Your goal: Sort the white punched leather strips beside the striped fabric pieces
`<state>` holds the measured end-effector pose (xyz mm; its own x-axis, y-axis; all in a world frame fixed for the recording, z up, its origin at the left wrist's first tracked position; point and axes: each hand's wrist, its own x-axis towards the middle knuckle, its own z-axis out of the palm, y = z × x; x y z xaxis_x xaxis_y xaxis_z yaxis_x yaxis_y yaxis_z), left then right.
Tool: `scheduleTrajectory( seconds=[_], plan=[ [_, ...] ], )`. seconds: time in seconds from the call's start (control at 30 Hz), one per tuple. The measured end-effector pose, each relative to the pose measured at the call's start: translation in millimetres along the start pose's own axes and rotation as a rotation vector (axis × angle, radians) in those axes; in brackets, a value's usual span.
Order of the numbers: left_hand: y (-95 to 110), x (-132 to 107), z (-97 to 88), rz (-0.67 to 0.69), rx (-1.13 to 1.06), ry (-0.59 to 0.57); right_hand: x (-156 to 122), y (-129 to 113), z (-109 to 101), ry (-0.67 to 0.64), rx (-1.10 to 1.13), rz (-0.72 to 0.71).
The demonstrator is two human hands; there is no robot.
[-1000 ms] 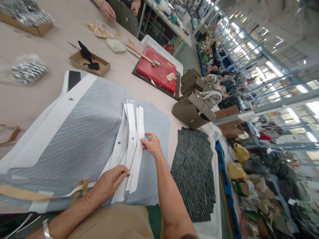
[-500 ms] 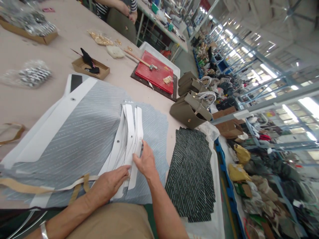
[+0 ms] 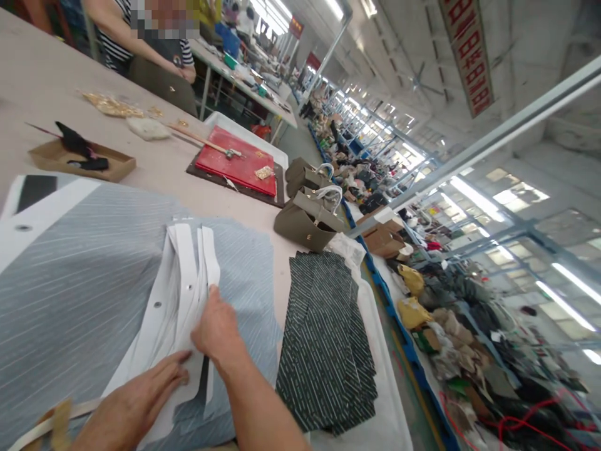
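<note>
The blue-grey sheets [image 3: 248, 263] lay on the bench [image 3: 154, 164], just left of the dark striped stack [image 3: 323, 351], with their white strips [image 3: 186, 260] bunched in overlapping layers. The sheets looked light and limp, likely to crease or slide over one another; the strips seemed smoother and stiffer, probably springy when bent. The surest hold was likely a strip's long edge, clear of the metal snap [image 3: 189, 287], one layer at a time. The right hand [image 3: 218, 326], nearer the dark striped stack, touched the strips, forefinger extended and thumb slightly apart; whether it pinched a layer could not be told. The left hand [image 3: 145, 394], farther left of that stack, rested against the strips with fingers close together; anything beneath its palm was hidden.
</note>
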<state>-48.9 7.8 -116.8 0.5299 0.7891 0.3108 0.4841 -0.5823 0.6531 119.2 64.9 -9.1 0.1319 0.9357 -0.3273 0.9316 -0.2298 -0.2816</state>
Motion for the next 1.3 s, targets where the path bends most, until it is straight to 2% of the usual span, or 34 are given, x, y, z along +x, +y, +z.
scheduleTrajectory(
  seconds=[0.13,0.23,0.37,0.47,0.57,0.63,0.67,0.73,0.8,0.87,0.93,1.0,1.07,1.13,1.3],
  plan=[
    [-5,-2,3.6,0.031,0.017,-0.062,8,16,2,0.078,0.087,0.045],
    [-6,-5,5.9,-0.019,0.030,-0.100,12,50,-4,0.262,0.299,0.001],
    [-7,-7,7.1,-0.110,0.019,-0.119,1,128,-31,0.524,0.557,0.058],
    [-7,-3,3.6,-0.139,-0.062,-0.118,-25,200,-61,0.627,0.595,0.240],
    [8,7,-9.5,-0.117,-0.178,-0.105,-66,265,-87,0.647,0.486,0.449],
    [28,16,-23.3,-0.133,-0.228,-0.076,-92,292,-95,0.599,0.347,0.558],
    [39,21,-30.6,-0.140,-0.244,-0.038,-103,299,-96,0.588,0.266,0.602],
    [58,31,-43.1,-0.109,-0.273,0.036,-115,293,-93,0.598,0.165,0.633],
    [71,40,-51.3,-0.064,-0.262,0.067,-117,262,-84,0.604,0.242,0.525],
    [76,44,-55.7,-0.014,-0.232,0.063,-114,209,-72,0.529,0.457,0.264],
    [77,46,-58.0,0.021,-0.191,0.060,-111,149,-59,0.352,0.604,-0.075],
    [77,45,-59.5,0.042,-0.171,0.067,-108,97,-48,0.273,0.580,-0.367],
    [77,44,-60.7,0.024,-0.188,0.070,-106,62,-40,0.241,0.534,-0.554],
    [78,44,-62.3,-0.058,-0.232,0.060,-104,46,-33,0.207,0.549,-0.610],
    [80,43,-68.3,-0.310,-0.440,0.007,-91,40,-22,0.065,0.747,-0.496]
  ],
)
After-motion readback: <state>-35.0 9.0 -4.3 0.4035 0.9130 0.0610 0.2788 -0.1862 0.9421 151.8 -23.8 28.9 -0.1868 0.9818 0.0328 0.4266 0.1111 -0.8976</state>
